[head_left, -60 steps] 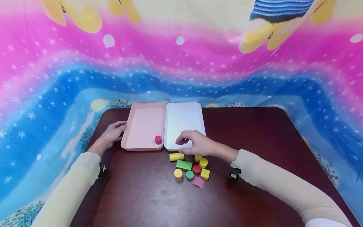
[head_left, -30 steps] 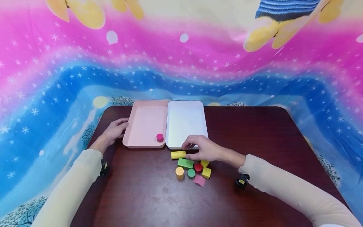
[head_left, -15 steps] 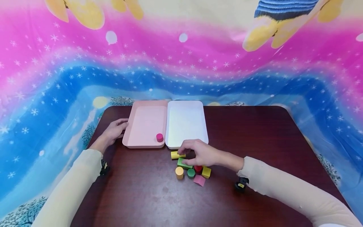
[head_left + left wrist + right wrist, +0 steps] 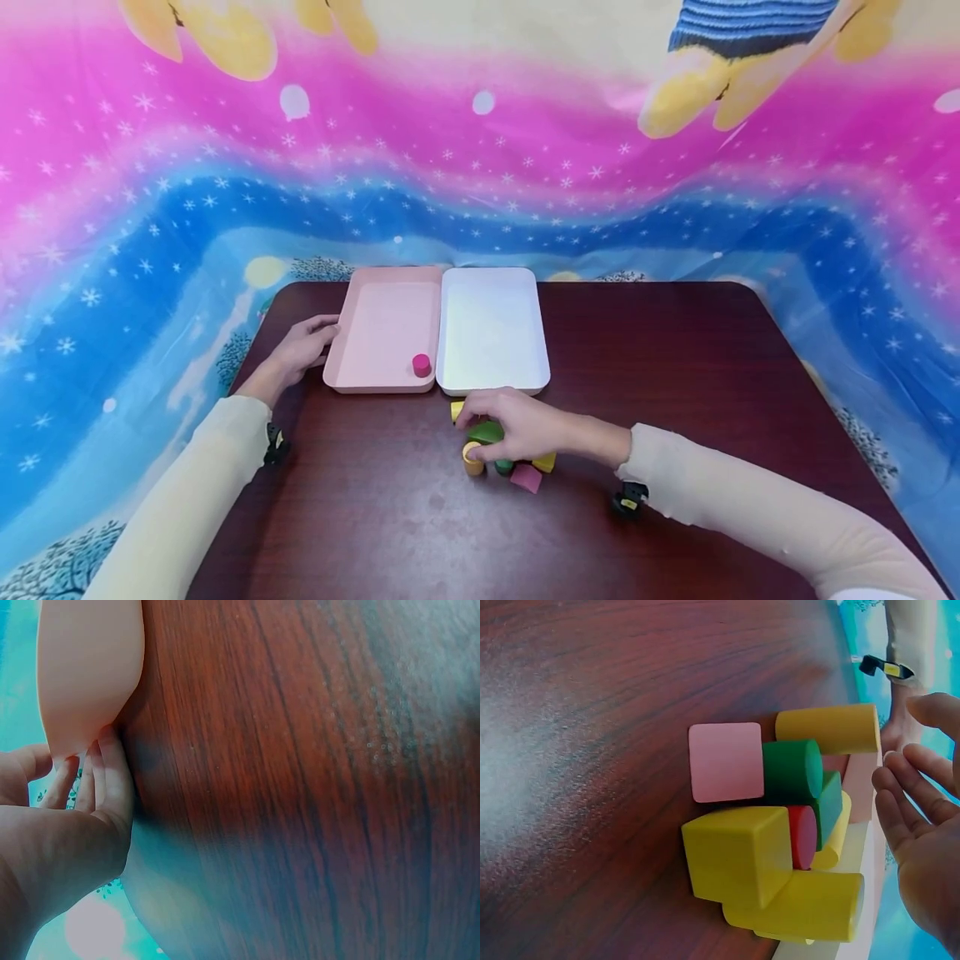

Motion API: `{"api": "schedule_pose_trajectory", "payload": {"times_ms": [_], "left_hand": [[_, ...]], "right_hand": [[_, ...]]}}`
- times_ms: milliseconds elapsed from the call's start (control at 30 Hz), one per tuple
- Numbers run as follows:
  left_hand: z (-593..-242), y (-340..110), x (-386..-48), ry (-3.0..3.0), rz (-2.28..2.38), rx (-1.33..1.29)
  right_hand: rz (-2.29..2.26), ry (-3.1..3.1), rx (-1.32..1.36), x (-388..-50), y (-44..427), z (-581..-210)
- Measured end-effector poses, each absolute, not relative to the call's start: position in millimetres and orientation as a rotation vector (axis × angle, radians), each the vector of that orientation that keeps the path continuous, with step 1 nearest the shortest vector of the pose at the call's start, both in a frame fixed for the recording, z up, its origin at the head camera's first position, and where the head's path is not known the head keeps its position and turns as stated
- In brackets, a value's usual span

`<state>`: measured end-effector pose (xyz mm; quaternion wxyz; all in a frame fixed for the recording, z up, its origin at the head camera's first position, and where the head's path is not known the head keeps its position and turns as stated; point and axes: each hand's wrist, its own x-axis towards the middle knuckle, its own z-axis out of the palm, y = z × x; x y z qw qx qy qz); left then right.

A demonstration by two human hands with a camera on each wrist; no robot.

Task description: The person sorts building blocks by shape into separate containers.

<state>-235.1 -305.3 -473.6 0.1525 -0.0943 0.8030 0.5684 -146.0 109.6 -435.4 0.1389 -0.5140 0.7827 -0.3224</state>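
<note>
My left hand (image 4: 302,343) holds the outer left edge of the pink tray (image 4: 382,321); the left wrist view has its thumb and fingers at the rim. Above a cluster of toy blocks hovers my right hand (image 4: 525,423), fingers bent loosely and nothing between them. Its thumb is close over an orange-yellow cylinder (image 4: 473,467). Also in the cluster are a green rectangular block (image 4: 829,810), a green cylinder (image 4: 791,769), a pink block (image 4: 726,761), a yellow cube (image 4: 739,855), a red cylinder (image 4: 802,838) and yellow cylinders (image 4: 810,904). In the head view the hand covers several blocks.
A white tray (image 4: 493,329) stands against the right side of the pink one, behind the blocks. One magenta cylinder (image 4: 422,365) sits in the pink tray's near right corner. The dark brown table (image 4: 660,358) meets a printed cloth backdrop (image 4: 480,192).
My right hand has moved from over the white tray toward me, down over the blocks, its thumb nearing the orange-yellow cylinder. The left hand stays at the pink tray. The view shifted slightly.
</note>
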Motion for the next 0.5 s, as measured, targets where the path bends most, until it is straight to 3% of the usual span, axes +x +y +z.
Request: {"api": "schedule_pose_trajectory", "payload": {"times_ms": [500], "left_hand": [[-473.4, -305.0, -234.6, 2.296, 1.647, -0.258]], "right_hand": [[-0.849, 2.269, -1.567, -138.1, 108.4, -444.9]]}}
